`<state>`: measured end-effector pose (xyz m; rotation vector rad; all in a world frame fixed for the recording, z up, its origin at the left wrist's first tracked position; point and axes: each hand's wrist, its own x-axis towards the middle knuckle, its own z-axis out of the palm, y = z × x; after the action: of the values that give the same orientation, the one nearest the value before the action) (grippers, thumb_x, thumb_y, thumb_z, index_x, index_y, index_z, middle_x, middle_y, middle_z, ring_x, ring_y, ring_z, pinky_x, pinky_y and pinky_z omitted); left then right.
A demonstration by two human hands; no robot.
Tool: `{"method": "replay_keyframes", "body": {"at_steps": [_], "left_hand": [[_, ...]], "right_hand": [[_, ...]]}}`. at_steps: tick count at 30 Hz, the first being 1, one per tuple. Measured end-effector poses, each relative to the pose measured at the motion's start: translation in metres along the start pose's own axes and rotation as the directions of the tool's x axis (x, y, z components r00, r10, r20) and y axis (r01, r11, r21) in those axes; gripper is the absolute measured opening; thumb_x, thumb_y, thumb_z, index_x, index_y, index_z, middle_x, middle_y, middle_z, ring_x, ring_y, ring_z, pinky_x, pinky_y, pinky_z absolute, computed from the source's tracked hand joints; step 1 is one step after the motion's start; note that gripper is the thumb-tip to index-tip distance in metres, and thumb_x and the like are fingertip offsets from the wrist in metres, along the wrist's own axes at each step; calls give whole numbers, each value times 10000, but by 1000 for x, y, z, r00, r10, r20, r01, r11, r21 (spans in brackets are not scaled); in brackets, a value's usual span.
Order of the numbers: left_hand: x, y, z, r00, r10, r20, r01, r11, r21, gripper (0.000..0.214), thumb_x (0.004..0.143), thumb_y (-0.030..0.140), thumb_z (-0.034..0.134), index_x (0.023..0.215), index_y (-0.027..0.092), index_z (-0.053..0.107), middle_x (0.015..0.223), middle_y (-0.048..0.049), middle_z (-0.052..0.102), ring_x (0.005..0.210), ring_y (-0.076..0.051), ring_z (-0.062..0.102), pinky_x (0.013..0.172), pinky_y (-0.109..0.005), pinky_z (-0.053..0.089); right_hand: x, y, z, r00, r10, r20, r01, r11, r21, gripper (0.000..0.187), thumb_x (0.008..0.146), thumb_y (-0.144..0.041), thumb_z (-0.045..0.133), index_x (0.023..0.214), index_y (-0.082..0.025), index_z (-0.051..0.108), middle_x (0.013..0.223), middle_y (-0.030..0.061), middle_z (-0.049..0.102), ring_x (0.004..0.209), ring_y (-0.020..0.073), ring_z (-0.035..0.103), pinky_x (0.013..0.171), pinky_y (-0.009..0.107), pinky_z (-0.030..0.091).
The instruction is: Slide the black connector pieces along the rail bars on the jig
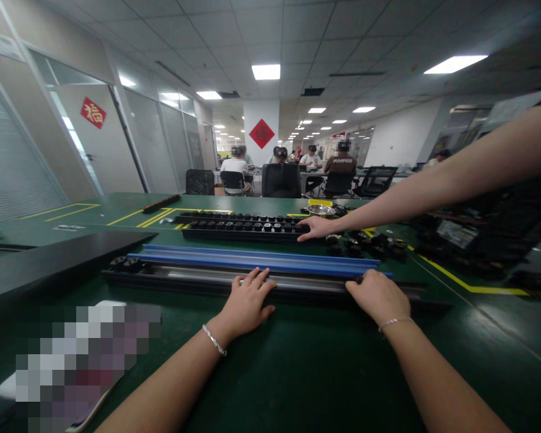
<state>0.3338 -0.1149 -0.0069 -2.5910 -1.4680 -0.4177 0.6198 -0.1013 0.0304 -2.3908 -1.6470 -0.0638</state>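
A long black rail with a blue strip along its far side lies across the green table in front of me. My left hand rests on the rail's near edge with its fingers stretched flat. My right hand lies on the rail further right, its fingers curled over the top near the end of the blue strip. Behind the rail a co-worker's hand reaches in from the right and touches the end of a black tray filled with small dark parts.
Loose black parts lie right of the tray, near a metal bowl. A black panel lies at the left, a blurred-out item near me. Yellow tape lines mark the table. People sit at desks in the background.
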Motion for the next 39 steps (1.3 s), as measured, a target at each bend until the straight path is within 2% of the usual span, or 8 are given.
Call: {"method": "replay_keyframes", "body": {"at_steps": [14, 31, 39], "left_hand": [[1, 0, 0, 1000, -1, 8, 1, 1000, -8, 488, 785, 387, 556, 1244, 305, 411, 1449, -68, 306, 1333, -292, 221, 988, -550, 239], [0, -2, 5, 999, 11, -50, -11, 1000, 17, 439, 802, 367, 537, 1225, 309, 433, 1432, -56, 339, 1315, -288, 263, 981, -542, 264], [1, -1, 4, 998, 17, -61, -16, 1000, 21, 413, 811, 338, 525, 1215, 304, 450, 1422, -60, 356, 1306, -289, 280, 975, -538, 276]], "right_hand": [[-2, -2, -2, 1000, 20, -2, -20, 1000, -20, 476, 757, -423, 381, 1021, -70, 561, 1012, 194, 601, 946, 292, 572, 748, 380, 441], [7, 24, -8, 993, 116, 0, -116, 992, -38, 498, 742, -444, 386, 1019, -74, 571, 1050, 196, 582, 963, 325, 564, 756, 425, 466], [12, 37, -12, 980, 199, 10, -198, 980, -19, 516, 747, -445, 381, 1057, -73, 558, 1092, 208, 559, 968, 338, 552, 736, 443, 477]]}}
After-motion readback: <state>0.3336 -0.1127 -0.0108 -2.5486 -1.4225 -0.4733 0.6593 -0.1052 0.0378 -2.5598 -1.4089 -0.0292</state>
